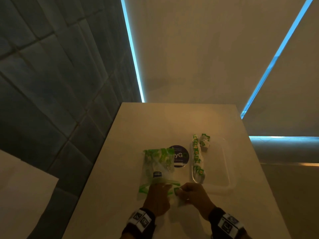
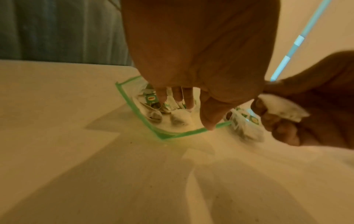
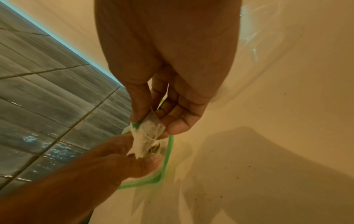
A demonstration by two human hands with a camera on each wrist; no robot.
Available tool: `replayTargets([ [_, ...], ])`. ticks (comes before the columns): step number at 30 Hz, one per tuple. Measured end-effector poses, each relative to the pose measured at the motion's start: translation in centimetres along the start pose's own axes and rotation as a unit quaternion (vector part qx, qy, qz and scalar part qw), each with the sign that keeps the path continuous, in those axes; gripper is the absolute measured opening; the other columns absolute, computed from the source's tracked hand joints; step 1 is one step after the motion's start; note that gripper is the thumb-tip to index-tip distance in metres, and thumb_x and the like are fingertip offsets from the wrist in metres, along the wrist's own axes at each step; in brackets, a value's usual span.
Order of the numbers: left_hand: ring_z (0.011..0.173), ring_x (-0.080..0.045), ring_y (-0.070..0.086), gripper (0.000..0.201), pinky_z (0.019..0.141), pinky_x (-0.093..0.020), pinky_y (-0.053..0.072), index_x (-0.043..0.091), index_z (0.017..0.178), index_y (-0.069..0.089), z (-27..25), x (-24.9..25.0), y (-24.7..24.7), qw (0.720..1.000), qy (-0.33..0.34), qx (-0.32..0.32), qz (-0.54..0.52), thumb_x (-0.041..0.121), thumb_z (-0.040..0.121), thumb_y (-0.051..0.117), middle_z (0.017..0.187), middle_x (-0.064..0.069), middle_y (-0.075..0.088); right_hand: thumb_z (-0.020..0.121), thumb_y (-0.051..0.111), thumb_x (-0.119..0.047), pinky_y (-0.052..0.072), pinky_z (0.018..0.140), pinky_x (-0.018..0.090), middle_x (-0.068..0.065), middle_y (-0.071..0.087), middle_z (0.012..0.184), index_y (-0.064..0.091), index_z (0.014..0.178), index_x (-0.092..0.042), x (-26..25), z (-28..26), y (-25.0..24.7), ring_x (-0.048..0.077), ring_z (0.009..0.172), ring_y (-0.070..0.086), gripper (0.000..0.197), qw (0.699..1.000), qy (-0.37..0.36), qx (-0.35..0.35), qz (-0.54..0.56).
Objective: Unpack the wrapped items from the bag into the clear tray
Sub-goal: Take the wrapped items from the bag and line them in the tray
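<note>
A clear zip bag with a green rim lies on the table, and several wrapped tea bags show inside it. My left hand holds the bag's mouth open, fingers inside and thumb on the rim. At the mouth, my right hand pinches a small bunch of wrapped tea bags between thumb and fingers. The clear tray sits to the right, with a row of wrapped tea bags along its left side.
A round dark purple sticker lies on the pale table between bag and tray. Dark floor tiles drop off past the table's left edge. A wall with blue light strips stands behind.
</note>
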State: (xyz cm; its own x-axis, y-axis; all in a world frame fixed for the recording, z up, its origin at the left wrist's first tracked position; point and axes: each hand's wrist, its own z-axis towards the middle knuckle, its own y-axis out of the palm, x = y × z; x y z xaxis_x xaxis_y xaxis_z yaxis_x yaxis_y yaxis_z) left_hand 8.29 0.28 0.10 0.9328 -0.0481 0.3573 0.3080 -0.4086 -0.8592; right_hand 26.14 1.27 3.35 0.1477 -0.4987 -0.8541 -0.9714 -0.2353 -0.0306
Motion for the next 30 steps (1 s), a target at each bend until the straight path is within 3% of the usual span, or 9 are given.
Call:
replayTargets([
  [3,0.146,-0.028,0.016,0.060,0.121,-0.040,0.009,0.021,0.151,0.019,1.2,0.7,-0.8,0.998,-0.036,-0.040,0.032,0.024,0.095,0.041,0.158,-0.006,0.017,0.083,0.074,-0.013,0.056,0.062,0.028,0.002,0.068,0.067,0.070,0.070,-0.010,-0.2,-0.3,-0.3,0.017,0.068,0.065,0.014,1.000,0.012,-0.017,-0.019],
  [6,0.141,-0.028,0.027,0.057,0.117,-0.042,0.023,0.025,0.148,0.028,3.6,-1.2,-0.1,0.991,-0.076,-0.099,0.039,0.039,0.096,0.044,0.156,-0.004,0.024,0.083,0.073,-0.011,0.049,0.054,0.023,0.000,0.064,0.060,0.069,0.068,-0.010,-0.4,-0.6,-0.6,0.011,0.058,0.059,0.015,0.999,0.018,-0.024,-0.029],
  [8,0.146,-0.028,0.017,0.061,0.120,-0.044,0.014,0.030,0.149,0.025,4.4,-1.7,-0.3,0.988,-0.081,-0.122,0.046,0.047,0.094,0.045,0.160,-0.005,0.012,0.083,0.073,-0.011,0.049,0.054,0.021,-0.002,0.065,0.059,0.069,0.070,-0.011,-0.5,-0.7,-1.0,0.009,0.056,0.059,0.014,0.999,0.021,-0.028,-0.034],
  [10,0.147,-0.029,0.009,0.066,0.120,-0.041,0.006,0.020,0.152,0.016,4.4,-1.0,-1.7,0.983,-0.094,-0.149,0.056,0.038,0.097,0.046,0.161,-0.009,0.005,0.084,0.072,-0.013,0.048,0.053,0.019,-0.005,0.066,0.058,0.070,0.071,-0.013,-0.4,-0.7,-1.2,0.005,0.053,0.058,0.014,0.999,0.020,-0.031,-0.040],
  [12,0.147,-0.028,0.012,0.063,0.119,-0.037,0.008,0.015,0.152,0.014,4.9,-0.4,-3.0,0.980,-0.112,-0.158,0.048,0.029,0.099,0.046,0.160,-0.010,0.010,0.085,0.072,-0.015,0.048,0.054,0.019,-0.006,0.067,0.059,0.070,0.073,-0.013,-0.4,-0.5,-1.3,0.003,0.054,0.058,0.012,0.998,0.024,-0.036,-0.045],
  [16,0.144,-0.026,0.022,0.055,0.116,-0.033,0.015,0.008,0.149,0.023,5.7,0.7,-4.8,0.990,-0.082,-0.112,0.005,0.028,0.101,0.042,0.158,-0.011,0.018,0.086,0.071,-0.016,0.052,0.061,0.019,-0.002,0.069,0.071,0.072,0.083,-0.009,-0.8,-0.3,-1.0,0.007,0.063,0.062,0.008,0.997,0.035,-0.056,-0.048],
  [20,0.139,-0.027,0.032,0.050,0.114,-0.032,0.026,0.003,0.145,0.030,4.8,0.6,-4.9,0.986,-0.114,-0.113,-0.053,0.025,0.101,0.041,0.154,-0.015,0.029,0.087,0.069,-0.015,0.053,0.061,0.020,-0.002,0.069,0.071,0.072,0.079,-0.012,-1.3,0.0,-0.3,0.007,0.065,0.063,0.009,0.996,0.031,-0.069,-0.046],
  [26,0.111,-0.024,0.058,0.030,0.093,-0.030,0.046,0.008,0.118,0.062,3.2,1.1,-5.2,0.982,-0.095,-0.045,-0.157,0.025,0.095,0.052,0.123,-0.012,0.061,0.087,0.070,-0.015,0.053,0.060,0.022,-0.005,0.067,0.065,0.069,0.073,-0.013,-1.3,0.6,0.3,0.007,0.062,0.065,0.013,0.998,0.008,-0.052,-0.046],
  [30,0.100,-0.021,0.063,0.021,0.082,-0.029,0.053,0.011,0.106,0.068,1.9,0.9,-5.8,0.964,-0.118,0.009,-0.239,0.018,0.087,0.059,0.109,-0.007,0.067,0.086,0.071,-0.016,0.055,0.060,0.027,0.003,0.066,0.068,0.068,0.075,-0.008,-1.0,0.8,0.6,0.015,0.064,0.064,0.014,0.999,-0.011,-0.024,-0.042],
])
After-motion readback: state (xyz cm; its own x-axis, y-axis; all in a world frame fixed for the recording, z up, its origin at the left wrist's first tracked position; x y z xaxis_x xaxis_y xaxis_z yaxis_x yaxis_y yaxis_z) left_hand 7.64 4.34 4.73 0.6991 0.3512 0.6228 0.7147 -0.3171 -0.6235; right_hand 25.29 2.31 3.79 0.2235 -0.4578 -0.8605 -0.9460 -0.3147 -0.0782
